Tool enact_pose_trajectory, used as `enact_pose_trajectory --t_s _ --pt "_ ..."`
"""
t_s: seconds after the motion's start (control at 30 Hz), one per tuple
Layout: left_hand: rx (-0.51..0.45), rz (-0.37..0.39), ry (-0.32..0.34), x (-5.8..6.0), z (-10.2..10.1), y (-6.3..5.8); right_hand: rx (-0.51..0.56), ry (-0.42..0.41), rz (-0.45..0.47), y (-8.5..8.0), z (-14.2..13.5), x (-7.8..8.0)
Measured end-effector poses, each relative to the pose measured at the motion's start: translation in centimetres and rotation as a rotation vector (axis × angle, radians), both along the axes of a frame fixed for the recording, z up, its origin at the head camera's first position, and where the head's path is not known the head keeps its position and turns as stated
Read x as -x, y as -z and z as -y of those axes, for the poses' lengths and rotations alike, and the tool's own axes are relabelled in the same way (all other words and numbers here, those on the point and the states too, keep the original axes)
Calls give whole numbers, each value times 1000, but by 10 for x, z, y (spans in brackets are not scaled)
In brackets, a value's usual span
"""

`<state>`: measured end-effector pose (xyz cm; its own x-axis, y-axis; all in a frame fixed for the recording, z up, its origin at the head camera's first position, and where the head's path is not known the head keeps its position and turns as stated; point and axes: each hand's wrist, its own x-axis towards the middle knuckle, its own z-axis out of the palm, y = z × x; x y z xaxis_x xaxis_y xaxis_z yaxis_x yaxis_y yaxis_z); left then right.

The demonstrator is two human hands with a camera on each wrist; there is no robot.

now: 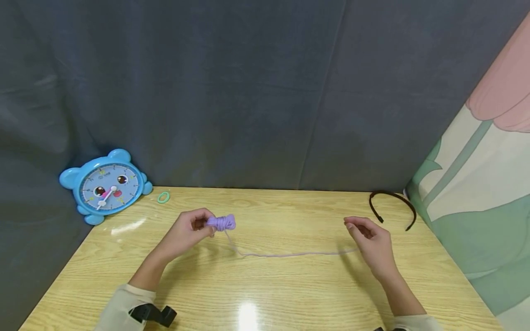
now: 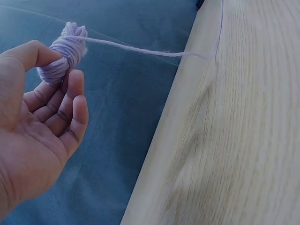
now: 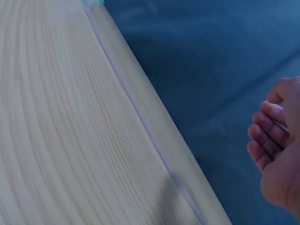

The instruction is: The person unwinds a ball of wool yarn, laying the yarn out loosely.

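Note:
My left hand (image 1: 188,230) holds a small bundle of lilac yarn (image 1: 223,223), pinching its end between thumb and fingers above the table. In the left wrist view the yarn bundle (image 2: 63,61) shows wraps round its middle, and a loose strand (image 2: 136,48) runs off it. On the table that strand (image 1: 290,255) lies nearly straight toward the right, passing out of sight by my right hand (image 1: 372,243). The right hand hovers over the table with loosely bent fingers, and nothing shows in them. In the right wrist view the strand (image 3: 126,89) lies along the tabletop, apart from this hand (image 3: 281,140).
A blue bear-shaped clock (image 1: 109,186) stands at the table's back left. Beside it lies a small green ring (image 1: 163,197). At the back right is a black headband (image 1: 391,193). A dark curtain (image 1: 232,96) hangs behind the wooden table (image 1: 290,294).

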<state>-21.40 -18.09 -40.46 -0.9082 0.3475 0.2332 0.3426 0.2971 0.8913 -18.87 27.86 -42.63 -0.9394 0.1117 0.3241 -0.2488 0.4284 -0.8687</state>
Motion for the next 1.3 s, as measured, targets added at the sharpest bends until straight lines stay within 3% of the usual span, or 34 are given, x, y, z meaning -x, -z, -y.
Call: enact_pose_trajectory --t_s 0.27,0.57,0.9,1.3 --pt "-16 5 -23 0 -3 -1 110 -281 -108 5 71 6" --pt "-21 5 -31 -1 -7 -3 183 -493 -153 22 145 10" --pt "-21 5 -36 -1 -8 -3 239 -581 -135 25 201 12" --pt "-14 -17 -21 -4 -7 -3 232 -648 -87 20 227 10"
